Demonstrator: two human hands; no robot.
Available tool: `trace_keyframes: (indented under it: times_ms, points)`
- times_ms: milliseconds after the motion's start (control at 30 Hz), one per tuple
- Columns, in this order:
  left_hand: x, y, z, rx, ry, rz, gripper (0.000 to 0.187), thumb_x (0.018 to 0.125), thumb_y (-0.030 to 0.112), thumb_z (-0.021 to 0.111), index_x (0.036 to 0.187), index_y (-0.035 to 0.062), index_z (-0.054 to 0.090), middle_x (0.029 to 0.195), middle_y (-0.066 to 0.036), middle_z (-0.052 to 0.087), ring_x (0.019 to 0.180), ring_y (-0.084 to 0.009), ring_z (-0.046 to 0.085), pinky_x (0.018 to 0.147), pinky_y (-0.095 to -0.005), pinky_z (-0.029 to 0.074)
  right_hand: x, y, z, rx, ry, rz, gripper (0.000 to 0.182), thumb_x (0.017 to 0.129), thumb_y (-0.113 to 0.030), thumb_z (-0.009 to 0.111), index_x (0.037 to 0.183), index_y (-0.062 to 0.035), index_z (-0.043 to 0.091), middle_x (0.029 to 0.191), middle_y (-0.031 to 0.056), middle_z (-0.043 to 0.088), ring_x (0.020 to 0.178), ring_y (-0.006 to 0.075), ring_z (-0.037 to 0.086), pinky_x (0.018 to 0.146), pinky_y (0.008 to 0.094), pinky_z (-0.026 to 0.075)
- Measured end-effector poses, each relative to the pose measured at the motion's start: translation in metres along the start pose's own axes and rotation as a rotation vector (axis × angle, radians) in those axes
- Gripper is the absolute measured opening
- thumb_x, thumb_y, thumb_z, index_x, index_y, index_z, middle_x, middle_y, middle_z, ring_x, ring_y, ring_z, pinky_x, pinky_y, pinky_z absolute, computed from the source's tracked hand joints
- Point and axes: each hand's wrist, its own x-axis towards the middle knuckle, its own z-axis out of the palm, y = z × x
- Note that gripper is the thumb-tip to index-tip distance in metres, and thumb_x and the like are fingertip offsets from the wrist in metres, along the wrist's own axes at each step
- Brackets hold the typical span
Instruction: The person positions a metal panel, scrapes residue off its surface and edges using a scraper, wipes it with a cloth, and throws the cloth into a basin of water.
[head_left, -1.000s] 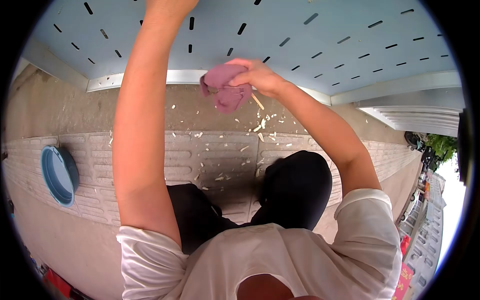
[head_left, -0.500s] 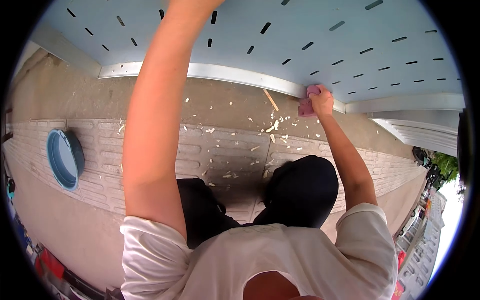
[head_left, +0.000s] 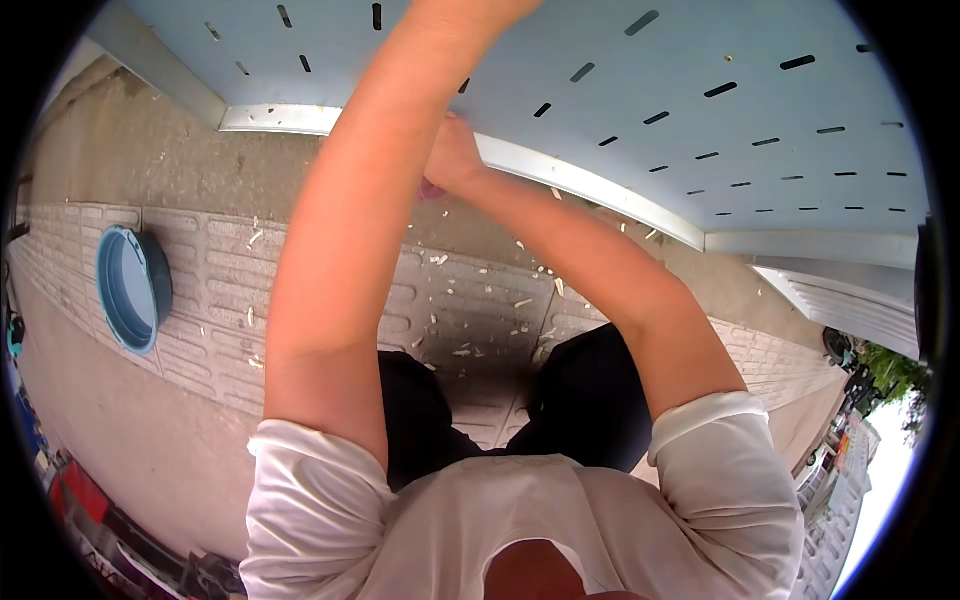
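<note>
- Concrete (head_left: 130, 430), smooth and tan, makes the outdoor ground at the left.
- Blue basin (head_left: 158, 285), round-rimmed with smooth sides, standing on the paving.
- Ridged paving (head_left: 215, 300), a pale strip of tiles with raised, round-ended bars, crossing the view from left to right.
- Purple cloth (head_left: 430, 191), soft and matt, just below the metal rim and mostly hidden behind the left forearm (head_left: 370, 190); only a small edge shows, so its long axis and the way it points cannot be told.
- Pale scraps (head_left: 438, 260), thin slivers and crumbs, scattered over paving and bare ground.
- Right hand (head_left: 455, 152), closed around the cloth, its fingers mostly covered by that forearm.
- Left hand (head_left: 515, 8), cut off by the top edge; whether it grips anything cannot be told.
- Metal rim (head_left: 600, 192), whitish and straight-edged, slanting down to the right.
- Slotted panel (head_left: 680, 60), flat, grey-blue, pierced by rows of short round-ended slots.
- Louvred panel (head_left: 835, 310), pale, with parallel ribs, at the far right.
- Greenery (head_left: 893, 372), leafy, beyond it near bright sky.
</note>
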Motion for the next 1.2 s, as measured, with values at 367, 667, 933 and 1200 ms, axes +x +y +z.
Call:
trace_keyframes:
  times_ms: [367,667,933,1200]
  points:
    - [0.0,-0.013,-0.005,0.046,0.074,0.082,0.018,0.09,0.016,0.057,0.08,0.0024,0.051,0.063,-0.015,0.059,0.06,-0.0371,0.059,0.057,-0.0431,0.046,-0.042,-0.035,-0.146,0.692,-0.363,0.401,0.038,0.077,-0.001,0.065,0.114,0.0009,0.058,0.109,0.0091,0.061,0.099,0.0163,0.059,0.09,0.0292,0.047]
    - [-0.004,-0.018,0.008,0.098,0.037,0.09,0.012,0.091,0.014,0.055,0.085,0.0034,0.053,0.061,-0.009,0.061,0.052,-0.0242,0.059,0.051,-0.0365,0.045,-0.085,0.06,-0.14,-0.194,-0.028,0.362,0.042,0.067,-0.01,0.069,0.108,-0.0034,0.063,0.093,0.0156,0.067,0.087,0.0265,0.065,0.08,0.0339,0.05]
    - [-0.012,-0.006,-0.009,0.056,-0.086,-0.011,0.011,0.092,0.014,0.053,0.087,0.0042,0.051,0.059,-0.006,0.057,0.053,-0.023,0.056,0.051,-0.0361,0.042,-0.03,-0.006,-0.053,-0.188,-0.079,0.283,0.041,0.067,-0.01,0.068,0.107,-0.0054,0.063,0.096,0.0184,0.067,0.091,0.0323,0.064,0.083,0.0372,0.05]
    - [-0.014,0.031,-0.007,-0.03,-0.119,-0.112,0.012,0.091,0.013,0.054,0.086,0.0024,0.054,0.065,-0.012,0.061,0.059,-0.0297,0.06,0.055,-0.0384,0.046,-0.052,-0.016,-0.112,0.859,-0.285,0.386,0.042,0.075,0.004,0.065,0.116,0.0003,0.057,0.107,0.0071,0.063,0.097,0.0172,0.062,0.085,0.0303,0.05]
